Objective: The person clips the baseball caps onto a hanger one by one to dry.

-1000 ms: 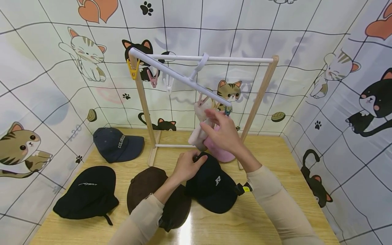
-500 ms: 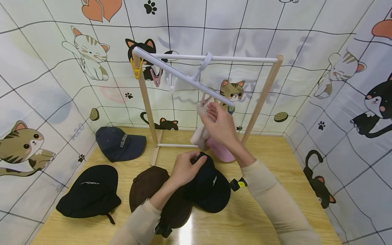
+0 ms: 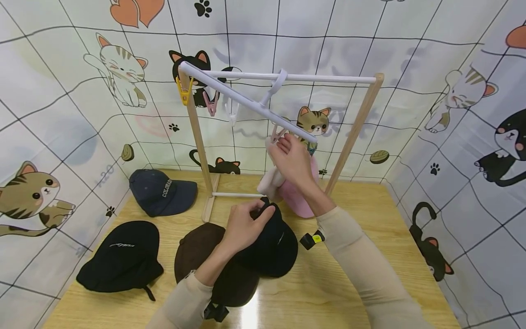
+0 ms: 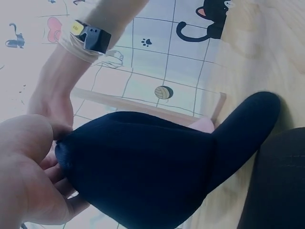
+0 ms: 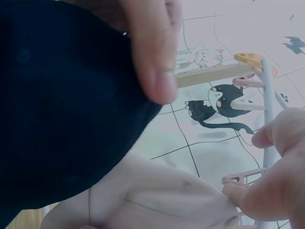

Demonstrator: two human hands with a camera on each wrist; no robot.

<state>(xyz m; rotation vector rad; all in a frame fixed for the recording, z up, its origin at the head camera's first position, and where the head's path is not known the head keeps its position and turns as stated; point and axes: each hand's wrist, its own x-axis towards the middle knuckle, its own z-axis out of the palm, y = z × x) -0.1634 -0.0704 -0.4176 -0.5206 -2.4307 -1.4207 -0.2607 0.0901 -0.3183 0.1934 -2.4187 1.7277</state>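
Observation:
In the head view my left hand (image 3: 244,228) pinches a black cap (image 3: 271,249) by the edge of its crown. The left wrist view shows that black cap (image 4: 138,167) with its brim toward the table. My right hand (image 3: 291,160) is raised at the hanger's lower end, fingertips right at a pale pink clothespin (image 3: 277,133). In the right wrist view the clothespin (image 5: 238,177) lies between the parted thumb and finger of the right hand (image 5: 276,176). A pale cap (image 3: 271,180) hangs below this clothespin, partly hidden by the hand, and a pink cap (image 3: 297,201) hangs beside it.
A white hanger (image 3: 246,103) hooks over the rack's top bar (image 3: 328,78). Yellow (image 3: 184,91), pink (image 3: 211,104) and white clothespins (image 3: 232,112) hang along it. On the table (image 3: 349,274) lie a navy cap (image 3: 158,194), a black hat (image 3: 123,258) and a brown cap (image 3: 197,251).
My right hand has moved up from the pale cap to the pale pink clothespin. My left hand has tilted the black cap and drawn it left over the brown one.

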